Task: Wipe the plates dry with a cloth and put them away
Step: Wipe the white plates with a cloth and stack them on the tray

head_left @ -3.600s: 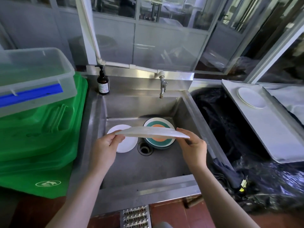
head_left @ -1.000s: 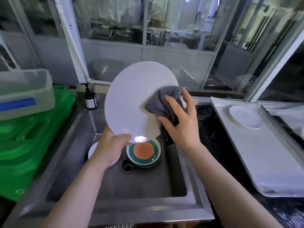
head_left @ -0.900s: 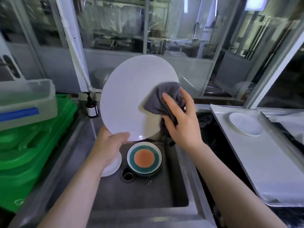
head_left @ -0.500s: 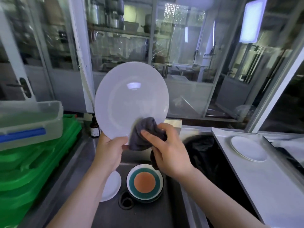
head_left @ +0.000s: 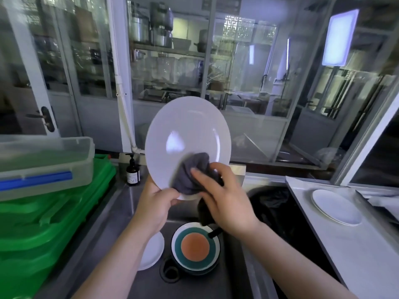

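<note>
Plates are what I am watching, and I am placing everything against the steel sink [head_left: 121, 214] as my landmark. Left of the sink, green crates [head_left: 43, 223] are sitting in a stack, and a clear lidded tub [head_left: 45, 162] with a blue clip is resting on top of them. Right of the sink, a pale tray [head_left: 336, 238] is lying flat and is carrying one white plate [head_left: 335, 206]. Above the sink, the large white plate [head_left: 185, 134] is standing nearly upright, its face turned toward me and catching a bright glare. My left hand [head_left: 154, 203] is gripping that plate at its lower rim, with the thumb curled over the front edge. My right hand [head_left: 224, 197] is clamping a grey cloth [head_left: 190, 175] against the lower part of the plate's face, fingers bent around the bunched fabric, and a tail of cloth is hanging down below the palm; the hand is looking slightly blurred. Down in the sink, a plate with teal and orange rings [head_left: 195, 248] is lying on top of others just right of the drain [head_left: 170, 272], and a small white plate [head_left: 152, 251] is lying just left of it, partly hidden by my left forearm. At the sink's back left corner, a dark pump bottle [head_left: 132, 171] is standing upright.
</note>
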{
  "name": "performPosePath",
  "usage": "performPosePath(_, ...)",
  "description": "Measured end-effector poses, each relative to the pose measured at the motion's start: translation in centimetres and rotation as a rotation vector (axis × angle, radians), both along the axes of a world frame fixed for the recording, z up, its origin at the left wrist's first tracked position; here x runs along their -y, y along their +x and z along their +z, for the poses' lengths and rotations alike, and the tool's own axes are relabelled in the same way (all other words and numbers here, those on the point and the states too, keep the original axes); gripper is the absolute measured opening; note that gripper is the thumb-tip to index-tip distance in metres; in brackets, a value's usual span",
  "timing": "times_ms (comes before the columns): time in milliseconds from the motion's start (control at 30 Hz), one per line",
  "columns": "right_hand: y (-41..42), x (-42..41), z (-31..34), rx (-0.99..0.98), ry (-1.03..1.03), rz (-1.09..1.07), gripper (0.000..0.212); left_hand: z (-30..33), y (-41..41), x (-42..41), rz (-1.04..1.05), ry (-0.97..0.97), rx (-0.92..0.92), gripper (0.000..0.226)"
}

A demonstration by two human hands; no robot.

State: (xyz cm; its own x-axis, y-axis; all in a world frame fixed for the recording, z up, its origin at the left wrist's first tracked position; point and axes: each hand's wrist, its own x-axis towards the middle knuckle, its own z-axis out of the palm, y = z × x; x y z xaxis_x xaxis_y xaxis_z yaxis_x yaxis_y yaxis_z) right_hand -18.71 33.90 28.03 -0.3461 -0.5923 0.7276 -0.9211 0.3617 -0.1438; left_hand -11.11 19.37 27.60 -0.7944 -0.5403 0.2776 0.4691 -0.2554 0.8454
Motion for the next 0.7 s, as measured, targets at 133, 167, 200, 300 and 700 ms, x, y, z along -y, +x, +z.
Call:
performPosePath(133,-3.3,-0.2,1.9,0.181,-0.159,-0.205,0.048,-0.5,0.6,0.0,-0.048,-0.028,0.06,0.046)
performPosePath(167,-3.5,0.0,2.2,0.206,-0.169,-0.267,0.048,-0.5,0.6,-0.1,-0.065,-0.038,0.067,0.047)
performPosePath(200,-3.3,0.3,2.4,0.189,-0.156,-0.3,0.049,-0.6,0.5,-0.2,-0.075,-0.048,0.076,0.047)
performPosePath(300,-0.9,1.5,1.8,0.01,-0.073,-0.133,0.048,-0.5,0.2,-0.2,-0.065,-0.078,0.095,0.054)
performPosePath(700,-2.2,2.6,2.1,0.172,-0.042,-0.212,0.052,-1.6,1.2,0.3,-0.123,-0.086,0.195,0.049)
